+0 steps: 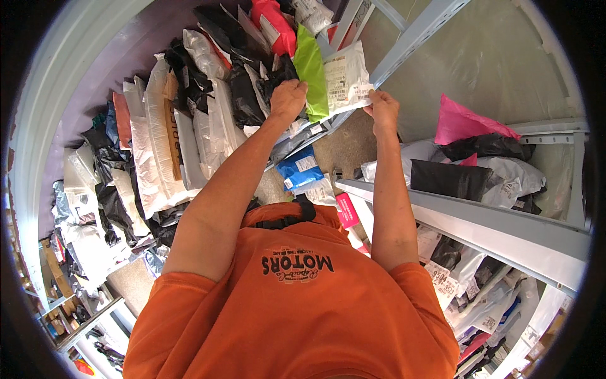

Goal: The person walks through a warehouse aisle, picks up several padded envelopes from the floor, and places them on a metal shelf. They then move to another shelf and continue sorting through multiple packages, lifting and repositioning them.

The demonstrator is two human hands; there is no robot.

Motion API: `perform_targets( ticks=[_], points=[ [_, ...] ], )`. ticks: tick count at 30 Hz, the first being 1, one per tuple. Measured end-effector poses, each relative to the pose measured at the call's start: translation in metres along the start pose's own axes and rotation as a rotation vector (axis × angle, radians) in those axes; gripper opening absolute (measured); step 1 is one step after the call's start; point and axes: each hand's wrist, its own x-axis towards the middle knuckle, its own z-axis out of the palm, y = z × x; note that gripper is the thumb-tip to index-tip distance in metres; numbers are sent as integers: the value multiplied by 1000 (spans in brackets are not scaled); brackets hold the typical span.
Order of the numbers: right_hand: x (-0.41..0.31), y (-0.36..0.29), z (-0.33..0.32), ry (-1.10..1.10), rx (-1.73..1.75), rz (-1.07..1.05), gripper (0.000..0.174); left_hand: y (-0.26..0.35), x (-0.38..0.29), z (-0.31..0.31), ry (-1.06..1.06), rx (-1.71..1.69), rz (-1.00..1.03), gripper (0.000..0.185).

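Observation:
My right hand [384, 108] pinches the lower corner of a white plastic mailing bag [344, 79] that bears printed labels. Just left of that bag stands a bright green mailing bag [311, 76], its side partly over the white one. My left hand [289, 98] is at the left edge of the green bag, fingers curled; whether they grip it or a black bag [279, 73] beside it is hard to tell. A pink-red mailing bag [275, 29] lies beyond the green one, among more upright parcels on the shelf.
Packed white bags [154, 128] and black bags fill the shelf at left. A metal shelf beam [473, 208] crosses at right, with a pink bag [466, 122] and others behind it and labelled parcels [440, 284] below. A blue mailing bag [300, 168] lies low, near my waist.

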Motion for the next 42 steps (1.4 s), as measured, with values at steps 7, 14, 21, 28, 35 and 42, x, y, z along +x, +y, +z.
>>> perform_targets(
  ticks=[7,14,21,28,35,42],
  points=[
    [10,15,5,38,-167,-238,16,-4,2,0,-59,-32,4,36],
    [12,13,7,-13,-253,-243,24,-3,0,-3,-75,-61,8,34],
    [-1,-5,12,-42,-18,-82,40,-11,0,0,-31,-108,70,34],
    [-8,-11,12,-59,-36,-53,43,-7,-4,-4,-19,-119,41,34],
    [-8,-9,12,-76,-10,-38,42,-3,-7,-10,-53,-167,3,35],
    [-14,-10,15,-121,-99,-58,31,-7,-8,-8,-56,-184,47,35]
  ],
)
